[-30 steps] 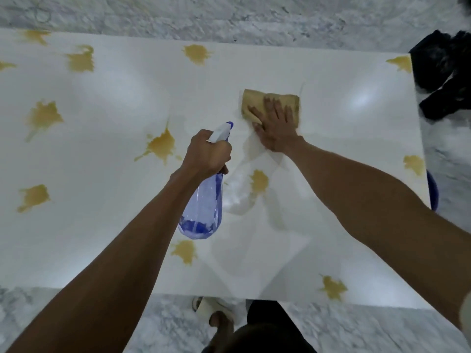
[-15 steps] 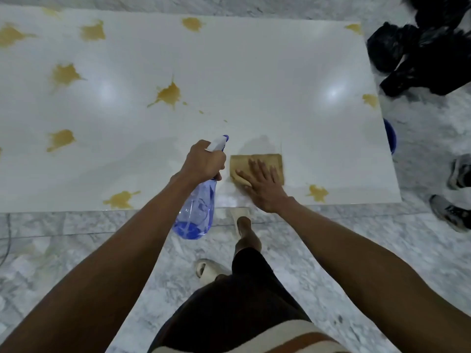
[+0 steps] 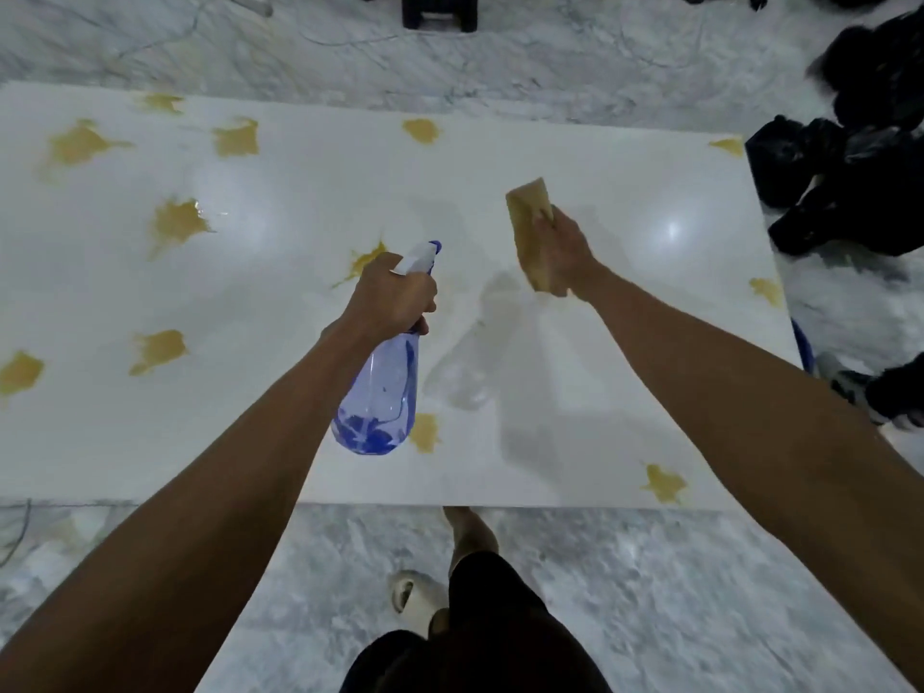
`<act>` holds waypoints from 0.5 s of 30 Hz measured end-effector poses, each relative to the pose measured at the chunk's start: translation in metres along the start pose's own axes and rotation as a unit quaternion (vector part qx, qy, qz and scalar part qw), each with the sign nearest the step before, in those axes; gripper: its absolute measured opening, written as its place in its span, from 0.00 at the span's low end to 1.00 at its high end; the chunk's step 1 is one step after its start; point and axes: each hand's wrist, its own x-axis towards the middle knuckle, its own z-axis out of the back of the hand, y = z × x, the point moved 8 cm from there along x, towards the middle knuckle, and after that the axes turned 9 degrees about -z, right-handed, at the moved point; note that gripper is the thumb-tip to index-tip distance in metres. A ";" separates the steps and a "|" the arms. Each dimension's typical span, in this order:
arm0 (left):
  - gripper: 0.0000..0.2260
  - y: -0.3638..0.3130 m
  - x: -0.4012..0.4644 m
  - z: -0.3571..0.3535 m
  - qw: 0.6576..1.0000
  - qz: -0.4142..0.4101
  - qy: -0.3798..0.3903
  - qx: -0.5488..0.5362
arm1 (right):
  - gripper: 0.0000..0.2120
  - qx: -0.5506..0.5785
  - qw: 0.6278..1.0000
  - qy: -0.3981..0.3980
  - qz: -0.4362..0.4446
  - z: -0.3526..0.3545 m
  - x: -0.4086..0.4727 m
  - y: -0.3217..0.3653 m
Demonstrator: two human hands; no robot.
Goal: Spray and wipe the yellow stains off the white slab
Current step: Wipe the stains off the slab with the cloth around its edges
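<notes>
White slab (image 3: 310,272) lying flat on grey-veined marble floor (image 3: 650,592), long axis running left to right across the view, near long edge toward the person's feet. Yellow stains (image 3: 175,223) scattered over the left half, along the far edge, at both right corners and near the front edge; wet, streaked patch (image 3: 505,342) between the two arms. Spray bottle (image 3: 379,392) in translucent blue plastic, held above the slab: long axis tilted, rounded base toward the viewer and low, white trigger head with blue nozzle (image 3: 422,255) pointing away and slightly right, toward the slab's middle. Small pool of blue liquid settled in the bottle's base; remainder of the bottle see-through. Left hand (image 3: 392,297) clamped round the bottle neck, fingers wrapped at the trigger. Right hand (image 3: 562,252) gripping a yellowish-tan cloth (image 3: 531,227), folded into an oblong, long axis running from far to near; whether lifted clear of the slab or touching it, cannot tell. Hands apart, bottle left of cloth. Black bags (image 3: 850,182) heaped on the floor just beyond the slab's right end; rim of a blue container (image 3: 803,350) showing at the right edge, contents hidden. Pale sandal (image 3: 410,590) on a foot below the near edge.
</notes>
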 end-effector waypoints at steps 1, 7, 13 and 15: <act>0.15 -0.003 0.017 0.007 1.000 -0.001 -0.003 0.004 | 0.18 -0.058 0.997 -0.002 0.042 -0.005 0.025 0.025; 0.15 0.002 0.091 0.036 1.000 -0.006 -0.026 -0.003 | 0.26 -0.412 0.906 0.040 0.093 -0.105 0.156 0.051; 0.21 0.018 0.107 0.045 1.000 0.005 -0.021 -0.009 | 0.26 -0.505 0.855 0.040 0.112 -0.149 0.147 -0.006; 0.22 0.023 0.089 0.043 1.000 0.002 -0.006 -0.006 | 0.25 -0.506 0.851 0.027 0.141 -0.146 0.114 -0.009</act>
